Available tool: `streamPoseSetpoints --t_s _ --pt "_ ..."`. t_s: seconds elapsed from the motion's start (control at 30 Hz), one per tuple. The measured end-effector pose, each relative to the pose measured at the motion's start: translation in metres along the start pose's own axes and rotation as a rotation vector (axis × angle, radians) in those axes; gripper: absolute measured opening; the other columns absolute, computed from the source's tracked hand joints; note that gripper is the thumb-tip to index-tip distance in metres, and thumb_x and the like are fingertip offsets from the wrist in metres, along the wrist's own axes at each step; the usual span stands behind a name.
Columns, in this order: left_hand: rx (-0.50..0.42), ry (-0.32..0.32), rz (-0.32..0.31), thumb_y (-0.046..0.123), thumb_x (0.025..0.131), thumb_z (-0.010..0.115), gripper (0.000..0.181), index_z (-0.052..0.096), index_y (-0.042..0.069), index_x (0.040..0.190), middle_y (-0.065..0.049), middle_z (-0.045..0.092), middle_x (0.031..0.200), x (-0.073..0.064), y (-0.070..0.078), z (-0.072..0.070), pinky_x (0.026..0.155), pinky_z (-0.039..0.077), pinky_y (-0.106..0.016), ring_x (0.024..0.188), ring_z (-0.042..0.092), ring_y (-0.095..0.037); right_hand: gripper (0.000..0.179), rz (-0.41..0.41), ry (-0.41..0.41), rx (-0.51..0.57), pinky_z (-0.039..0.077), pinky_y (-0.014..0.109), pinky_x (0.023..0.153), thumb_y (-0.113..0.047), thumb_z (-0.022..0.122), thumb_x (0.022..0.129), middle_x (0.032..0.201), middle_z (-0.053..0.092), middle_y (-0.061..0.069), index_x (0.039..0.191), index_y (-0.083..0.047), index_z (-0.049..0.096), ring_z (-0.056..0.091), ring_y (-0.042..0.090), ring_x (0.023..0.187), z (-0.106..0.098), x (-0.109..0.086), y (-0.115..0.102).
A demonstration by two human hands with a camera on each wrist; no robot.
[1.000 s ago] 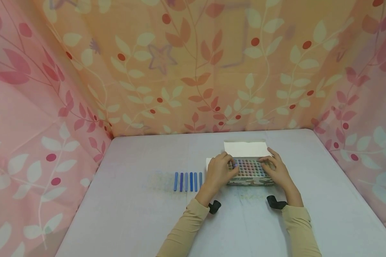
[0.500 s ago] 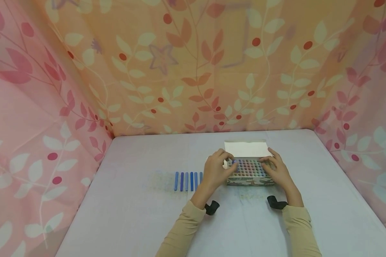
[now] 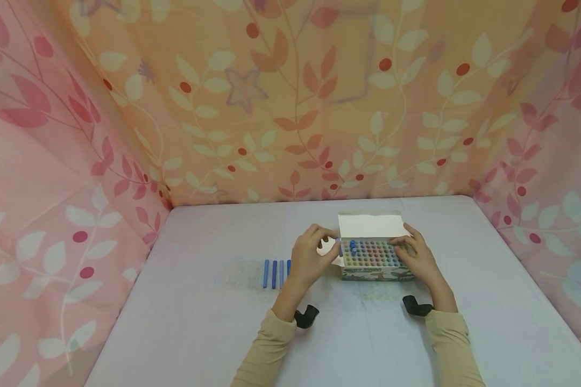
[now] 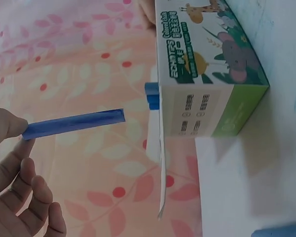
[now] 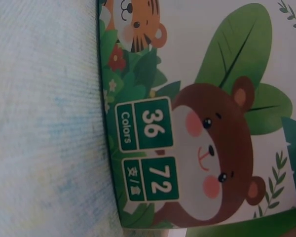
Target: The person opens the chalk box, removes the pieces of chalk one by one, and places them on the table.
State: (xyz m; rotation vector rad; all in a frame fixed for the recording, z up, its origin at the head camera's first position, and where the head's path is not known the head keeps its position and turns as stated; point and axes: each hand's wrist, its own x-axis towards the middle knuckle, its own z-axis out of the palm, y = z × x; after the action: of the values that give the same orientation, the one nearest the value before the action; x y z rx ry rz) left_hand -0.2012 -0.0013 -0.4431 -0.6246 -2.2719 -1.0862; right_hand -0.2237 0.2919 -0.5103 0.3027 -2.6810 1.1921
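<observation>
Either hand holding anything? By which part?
Left hand pinches a blue chalk stick by one end; the other end is free. Right hand is at the right end of the box; whether it grips can't be told.

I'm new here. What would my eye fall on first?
Probably the floral curtain rising behind the pale table. Next comes the open box, right of the table's middle, with the right hand at its right end and the left hand pinching a blue stick near its left end.

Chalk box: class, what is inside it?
The box shows rows of coloured chalk ends, two blue sticks standing higher. The right hand covers some ends; the walls hide what is below.
</observation>
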Motion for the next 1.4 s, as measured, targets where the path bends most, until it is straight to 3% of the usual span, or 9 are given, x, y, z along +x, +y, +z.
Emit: streamPoseSetpoints --t_s 0.67,0.9,1.1,1.4 --pt "0.084 -0.096 -0.146 0.021 0.082 0.069 0.008 0.067 0.019 0.09 0.002 0.057 0.081 -0.01 -0.027 -0.05 0.061 0.036 -0.026 0.066 0.049 -0.009 0.016 0.015 -0.003 0.006 0.021 0.071 0.093 -0.016 0.056 0.092 0.15 0.018 0.02 0.102 -0.006 0.061 0.019 0.051 0.132 0.0 0.0 0.0" --pt "0.07 -0.165 -0.238 0.023 0.084 0.067 0.008 0.066 0.019 0.092 -0.002 0.058 0.085 -0.013 -0.042 -0.067 0.061 0.036 -0.027 0.071 0.051 -0.014 0.015 0.013 0.004 0.005 0.022 0.071 0.093 -0.016 0.056 0.092 0.149 0.02 0.021 0.101 -0.005 0.062 0.02 0.052 0.132 0.0 -0.001 -0.002" --pt "0.043 -0.188 -0.346 0.024 0.084 0.066 0.008 0.066 0.021 0.091 -0.005 0.058 0.088 -0.017 -0.053 -0.082 0.06 0.039 -0.028 0.074 0.05 -0.016 0.015 0.004 0.007 0.003 0.023 0.071 0.092 -0.016 0.057 0.092 0.149 0.02 0.021 0.101 -0.005 0.062 0.021 0.053 0.13 0.0 0.0 -0.002" --pt "0.132 -0.234 -0.447 0.026 0.084 0.065 0.008 0.066 0.02 0.089 -0.001 0.056 0.087 -0.025 -0.08 -0.103 0.059 0.037 -0.029 0.069 0.046 -0.013 0.016 0.009 0.006 -0.002 0.023 0.071 0.091 -0.016 0.056 0.092 0.149 0.02 0.021 0.101 -0.004 0.062 0.021 0.053 0.13 0.0 0.0 -0.001"
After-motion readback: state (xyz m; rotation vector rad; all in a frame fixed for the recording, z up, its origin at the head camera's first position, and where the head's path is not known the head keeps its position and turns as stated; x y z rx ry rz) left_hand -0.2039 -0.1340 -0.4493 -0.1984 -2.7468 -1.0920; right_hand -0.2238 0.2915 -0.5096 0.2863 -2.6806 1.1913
